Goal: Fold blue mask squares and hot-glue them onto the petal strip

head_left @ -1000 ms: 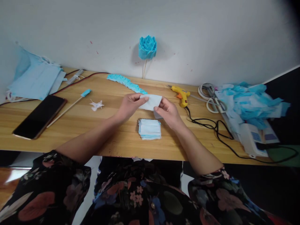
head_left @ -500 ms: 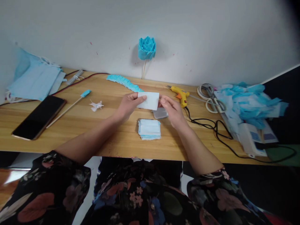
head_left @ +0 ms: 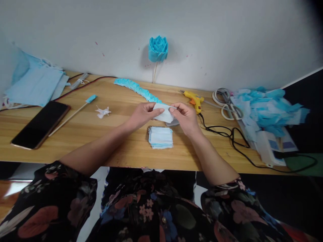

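Note:
Between my hands is a small pale rectangle of mask fabric (head_left: pixel 164 116), held above the table. My left hand (head_left: pixel 143 114) pinches its left side, thumb on the near face. With thumb and fingers, my right hand (head_left: pixel 186 117) grips the upper right corner, where the fabric bends over. A stack of cut fabric pieces (head_left: pixel 160 137) lies just below, nearer to me. Behind my hands runs a row of overlapping blue folded pieces (head_left: pixel 136 88). A small clear plastic piece (head_left: pixel 172 123) is mostly covered by the fabric and my right hand.
A yellow glue gun (head_left: pixel 193 100), scissors (head_left: pixel 228 106) and a blue scrap pile (head_left: pixel 270 107) are right, with a black cord (head_left: pixel 219 133). Left are a phone (head_left: pixel 41 124), a blue-tipped stick (head_left: pixel 73 116) and face masks (head_left: pixel 35 82). A blue fabric flower (head_left: pixel 158 48) stands against the wall.
My right hand has moved slightly left and taken hold of the fabric's upper right corner. The rectangle, flat before, is now tilted and bent at that corner.

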A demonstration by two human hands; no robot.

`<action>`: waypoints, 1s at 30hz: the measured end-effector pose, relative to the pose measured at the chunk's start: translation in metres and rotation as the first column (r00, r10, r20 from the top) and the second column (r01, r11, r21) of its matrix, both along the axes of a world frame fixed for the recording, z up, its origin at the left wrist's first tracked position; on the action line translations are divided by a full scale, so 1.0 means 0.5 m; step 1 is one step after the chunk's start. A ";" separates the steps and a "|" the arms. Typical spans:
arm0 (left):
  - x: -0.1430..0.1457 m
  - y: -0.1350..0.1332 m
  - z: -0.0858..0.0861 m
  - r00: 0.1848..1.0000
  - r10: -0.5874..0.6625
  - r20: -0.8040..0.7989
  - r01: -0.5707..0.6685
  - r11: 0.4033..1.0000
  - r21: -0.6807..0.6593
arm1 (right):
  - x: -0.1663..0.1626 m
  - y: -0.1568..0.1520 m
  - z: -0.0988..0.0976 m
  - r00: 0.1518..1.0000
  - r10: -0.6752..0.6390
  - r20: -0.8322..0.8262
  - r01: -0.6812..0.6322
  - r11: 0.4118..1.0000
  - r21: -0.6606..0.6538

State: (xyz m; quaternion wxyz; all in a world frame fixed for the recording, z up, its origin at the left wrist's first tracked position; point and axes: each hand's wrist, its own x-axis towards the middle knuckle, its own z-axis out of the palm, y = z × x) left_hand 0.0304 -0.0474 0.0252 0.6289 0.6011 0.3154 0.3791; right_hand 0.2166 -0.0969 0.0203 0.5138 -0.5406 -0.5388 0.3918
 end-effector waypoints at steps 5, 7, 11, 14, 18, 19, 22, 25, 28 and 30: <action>-0.002 0.002 -0.003 0.998 0.064 -0.025 -0.064 0.998 -0.007 | -0.002 0.000 0.002 1.000 -0.001 0.024 -0.001 0.999 0.051; -0.003 0.008 -0.006 0.991 0.137 0.003 -0.137 0.990 -0.032 | -0.001 0.001 0.006 0.999 -0.048 0.015 0.046 0.994 0.097; -0.004 0.019 -0.009 0.963 0.259 0.069 -0.254 0.964 -0.077 | 0.002 0.000 0.012 0.992 -0.124 0.039 0.116 0.980 0.160; -0.004 0.021 -0.011 0.952 0.289 0.097 -0.282 0.956 -0.085 | 0.003 -0.004 0.009 0.990 -0.095 0.103 0.080 0.986 0.143; -0.003 0.021 -0.013 0.948 0.298 0.109 -0.289 0.953 -0.091 | 0.003 -0.005 -0.001 0.987 -0.034 0.155 0.022 0.997 0.079; -0.003 0.020 -0.013 0.947 0.301 0.112 -0.291 0.952 -0.092 | 0.003 -0.004 -0.003 0.987 -0.025 0.161 0.015 0.998 0.062; -0.002 0.020 -0.012 0.948 0.300 0.110 -0.292 0.953 -0.085 | 0.002 -0.001 -0.005 0.988 -0.006 0.152 0.000 0.999 0.042; -0.002 0.018 -0.012 0.952 0.288 0.099 -0.282 0.957 -0.067 | 0.001 0.000 0.000 0.992 0.004 0.127 -0.013 0.997 0.072; -0.001 0.016 -0.012 0.956 0.278 0.091 -0.274 0.960 -0.048 | -0.001 -0.002 0.005 0.992 0.026 0.123 -0.036 0.997 0.074; 0.000 0.014 -0.012 0.957 0.276 0.089 -0.274 0.961 -0.037 | -0.003 -0.004 0.007 0.992 0.054 0.113 -0.060 0.997 0.047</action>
